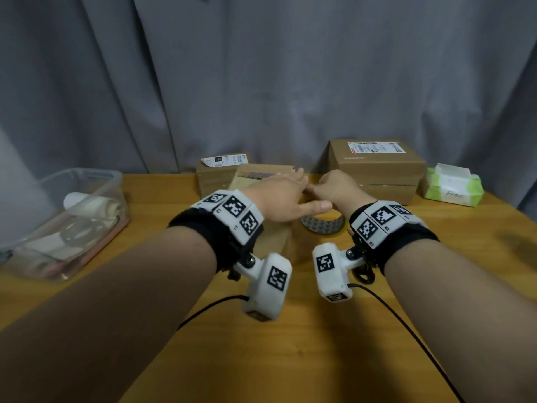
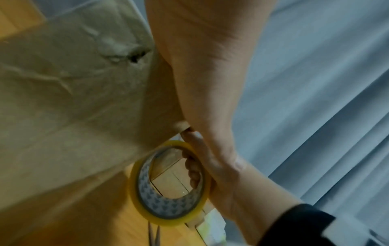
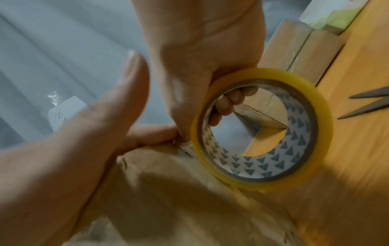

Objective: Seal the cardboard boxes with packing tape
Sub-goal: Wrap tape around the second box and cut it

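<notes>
Both forearms reach forward over the wooden table (image 1: 290,359). Right hand (image 1: 338,186) curls its fingers through the packing tape roll (image 3: 261,128), gripping it. Left hand (image 1: 283,199) lies flat, fingers straight, on the cardboard box (image 1: 261,178), just beside the roll.

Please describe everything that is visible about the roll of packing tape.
The roll of packing tape is a ring of clear, yellowish tape on a white core printed with small grey triangles. It stands on edge beside the near cardboard box, above the wooden table. The right hand grips it, fingers curled through the core. The left hand lies flat on the box beside it.
</notes>
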The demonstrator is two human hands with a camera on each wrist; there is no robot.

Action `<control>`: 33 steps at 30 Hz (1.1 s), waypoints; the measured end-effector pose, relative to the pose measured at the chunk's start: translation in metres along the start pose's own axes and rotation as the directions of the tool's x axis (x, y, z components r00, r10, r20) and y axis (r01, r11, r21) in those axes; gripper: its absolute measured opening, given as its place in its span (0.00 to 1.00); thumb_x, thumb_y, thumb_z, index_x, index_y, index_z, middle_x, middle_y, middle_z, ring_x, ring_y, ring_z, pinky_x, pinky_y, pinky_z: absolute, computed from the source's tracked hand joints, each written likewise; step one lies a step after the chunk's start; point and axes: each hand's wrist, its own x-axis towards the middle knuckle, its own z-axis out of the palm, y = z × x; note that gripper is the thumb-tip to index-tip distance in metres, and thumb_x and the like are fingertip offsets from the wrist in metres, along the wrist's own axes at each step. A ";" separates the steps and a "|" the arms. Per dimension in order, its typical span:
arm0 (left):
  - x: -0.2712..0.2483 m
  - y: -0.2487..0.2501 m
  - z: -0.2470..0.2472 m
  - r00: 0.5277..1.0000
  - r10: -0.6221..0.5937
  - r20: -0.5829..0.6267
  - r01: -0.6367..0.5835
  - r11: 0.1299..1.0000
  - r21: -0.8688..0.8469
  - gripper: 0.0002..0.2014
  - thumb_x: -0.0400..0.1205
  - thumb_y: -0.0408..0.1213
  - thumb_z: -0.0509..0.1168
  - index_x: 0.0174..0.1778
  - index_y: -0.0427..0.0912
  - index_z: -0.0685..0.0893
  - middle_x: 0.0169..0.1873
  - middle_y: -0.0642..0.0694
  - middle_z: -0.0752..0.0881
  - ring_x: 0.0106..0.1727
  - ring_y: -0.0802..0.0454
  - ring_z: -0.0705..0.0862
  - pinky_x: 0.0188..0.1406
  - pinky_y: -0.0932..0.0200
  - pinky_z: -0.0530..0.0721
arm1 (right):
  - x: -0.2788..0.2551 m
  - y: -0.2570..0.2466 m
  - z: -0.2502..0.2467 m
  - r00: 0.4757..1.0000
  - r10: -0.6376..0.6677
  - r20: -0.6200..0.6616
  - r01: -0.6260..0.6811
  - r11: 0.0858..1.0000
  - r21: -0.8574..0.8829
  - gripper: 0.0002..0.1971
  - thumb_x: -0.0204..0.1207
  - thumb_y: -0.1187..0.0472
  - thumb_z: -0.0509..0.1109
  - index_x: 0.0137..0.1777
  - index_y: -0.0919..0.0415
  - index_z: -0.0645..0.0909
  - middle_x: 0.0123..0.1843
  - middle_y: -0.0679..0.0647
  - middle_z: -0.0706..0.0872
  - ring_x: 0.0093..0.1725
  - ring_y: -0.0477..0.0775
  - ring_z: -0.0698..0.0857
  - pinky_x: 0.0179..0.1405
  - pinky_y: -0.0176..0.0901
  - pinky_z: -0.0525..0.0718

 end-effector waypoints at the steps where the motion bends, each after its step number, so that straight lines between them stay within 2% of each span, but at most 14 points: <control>1: -0.002 -0.005 -0.001 1.000 -0.019 -0.007 0.019 1.000 -0.013 0.38 0.81 0.65 0.48 0.79 0.41 0.63 0.81 0.38 0.61 0.82 0.44 0.58 0.79 0.50 0.58 | 0.000 0.001 -0.002 1.000 0.004 -0.014 -0.004 1.000 0.008 0.26 0.76 0.40 0.68 0.28 0.62 0.74 0.26 0.54 0.77 0.30 0.55 0.78 0.24 0.41 0.67; 3: -0.010 -0.022 -0.003 0.994 -0.101 -0.032 0.102 0.995 0.010 0.42 0.76 0.71 0.47 0.77 0.41 0.64 0.77 0.38 0.67 0.77 0.42 0.66 0.74 0.49 0.65 | 0.002 0.004 -0.004 0.999 0.001 -0.040 0.000 1.000 0.015 0.29 0.72 0.33 0.69 0.31 0.62 0.77 0.30 0.54 0.80 0.35 0.54 0.80 0.29 0.43 0.70; 4: -0.015 -0.031 -0.005 0.989 -0.148 -0.021 0.149 0.988 0.044 0.48 0.73 0.74 0.46 0.78 0.40 0.62 0.78 0.38 0.65 0.78 0.41 0.65 0.75 0.48 0.65 | 0.002 0.004 -0.004 0.999 -0.003 -0.040 0.004 1.000 0.016 0.30 0.71 0.32 0.69 0.34 0.63 0.79 0.34 0.54 0.81 0.38 0.55 0.81 0.32 0.43 0.72; 8: -0.022 -0.047 -0.005 0.966 -0.245 0.085 0.234 0.964 0.122 0.60 0.66 0.79 0.46 0.83 0.36 0.45 0.83 0.38 0.47 0.84 0.42 0.47 0.82 0.46 0.52 | 0.002 0.004 0.004 1.000 0.005 0.010 -0.006 0.994 0.109 0.37 0.71 0.30 0.66 0.53 0.69 0.83 0.47 0.56 0.83 0.48 0.57 0.81 0.38 0.43 0.73; 10: -0.019 -0.047 0.000 0.970 -0.237 0.050 0.233 0.970 0.072 0.60 0.66 0.78 0.51 0.83 0.36 0.45 0.83 0.38 0.47 0.84 0.42 0.45 0.82 0.46 0.50 | -0.002 0.009 0.012 1.000 0.006 0.025 -0.011 0.979 0.204 0.39 0.72 0.31 0.66 0.60 0.71 0.81 0.51 0.56 0.84 0.55 0.59 0.82 0.43 0.44 0.76; 12: -0.018 -0.050 0.006 0.975 -0.219 -0.023 0.220 0.975 0.023 0.57 0.68 0.76 0.54 0.84 0.38 0.48 0.84 0.40 0.49 0.84 0.44 0.46 0.83 0.48 0.50 | -0.009 0.015 0.017 1.000 -0.012 0.010 0.008 0.944 0.329 0.38 0.74 0.33 0.66 0.69 0.68 0.78 0.63 0.56 0.83 0.65 0.58 0.79 0.56 0.47 0.78; 13: -0.020 -0.052 0.009 0.977 -0.208 -0.056 0.209 0.978 0.014 0.55 0.69 0.75 0.54 0.84 0.40 0.49 0.84 0.42 0.50 0.84 0.45 0.48 0.82 0.49 0.50 | -0.013 0.019 0.019 1.000 -0.027 0.001 0.024 0.918 0.396 0.35 0.75 0.35 0.67 0.69 0.64 0.78 0.65 0.54 0.82 0.66 0.58 0.79 0.57 0.48 0.77; 16: -0.026 -0.058 0.011 0.979 -0.172 -0.107 0.172 0.985 -0.009 0.53 0.68 0.74 0.49 0.84 0.42 0.53 0.83 0.44 0.54 0.84 0.47 0.52 0.82 0.51 0.52 | -0.022 0.024 0.024 0.999 -0.003 0.048 -0.026 0.802 0.597 0.27 0.74 0.35 0.68 0.63 0.55 0.78 0.58 0.49 0.82 0.60 0.53 0.79 0.52 0.46 0.73; 18: -0.027 -0.060 0.012 0.980 -0.160 -0.117 0.158 0.987 -0.027 0.54 0.66 0.75 0.47 0.84 0.42 0.54 0.83 0.44 0.55 0.83 0.47 0.53 0.82 0.51 0.53 | -0.022 0.026 0.027 0.995 0.069 0.067 -0.096 0.734 0.672 0.30 0.72 0.33 0.68 0.64 0.56 0.77 0.58 0.53 0.82 0.56 0.52 0.80 0.51 0.46 0.72; 20: -0.026 -0.062 0.013 0.975 -0.170 -0.140 0.163 0.985 -0.064 0.50 0.71 0.72 0.50 0.84 0.42 0.54 0.83 0.44 0.55 0.83 0.47 0.53 0.82 0.52 0.51 | -0.021 0.023 0.027 0.993 0.114 -0.011 -0.076 0.721 0.689 0.32 0.71 0.35 0.70 0.63 0.61 0.76 0.54 0.55 0.83 0.49 0.51 0.81 0.44 0.44 0.73; 23: -0.027 -0.063 0.014 0.971 -0.165 -0.175 0.142 0.981 -0.133 0.42 0.79 0.65 0.54 0.83 0.42 0.57 0.83 0.45 0.57 0.83 0.48 0.54 0.81 0.54 0.50 | -0.013 0.012 0.015 0.982 0.087 -0.166 0.050 0.731 0.681 0.22 0.67 0.40 0.77 0.43 0.59 0.77 0.44 0.55 0.83 0.47 0.56 0.82 0.45 0.46 0.77; 27: -0.024 -0.063 0.017 0.969 -0.170 -0.177 0.121 0.958 -0.259 0.39 0.80 0.63 0.54 0.83 0.42 0.59 0.82 0.45 0.60 0.82 0.47 0.55 0.81 0.53 0.52 | -0.007 -0.013 -0.020 0.975 -0.049 -0.218 0.152 0.860 0.488 0.21 0.61 0.43 0.80 0.38 0.58 0.76 0.34 0.54 0.78 0.35 0.53 0.78 0.36 0.46 0.73; 30: -0.025 -0.060 0.027 0.960 -0.171 -0.223 0.030 0.851 -0.524 0.47 0.74 0.74 0.46 0.83 0.46 0.59 0.80 0.44 0.63 0.81 0.49 0.59 0.82 0.49 0.55 | -0.007 -0.036 -0.051 0.962 -0.111 -0.249 0.185 0.936 0.298 0.21 0.61 0.46 0.80 0.30 0.57 0.72 0.30 0.53 0.75 0.32 0.53 0.75 0.33 0.47 0.72; 33: -0.027 -0.046 0.043 0.979 -0.196 -0.062 0.097 0.708 -0.700 0.47 0.71 0.73 0.40 0.84 0.51 0.46 0.84 0.50 0.49 0.84 0.52 0.46 0.81 0.53 0.44 | -0.008 -0.061 -0.062 0.959 -0.218 -0.179 0.223 0.975 0.005 0.20 0.64 0.44 0.78 0.28 0.59 0.76 0.29 0.57 0.80 0.36 0.60 0.82 0.34 0.51 0.77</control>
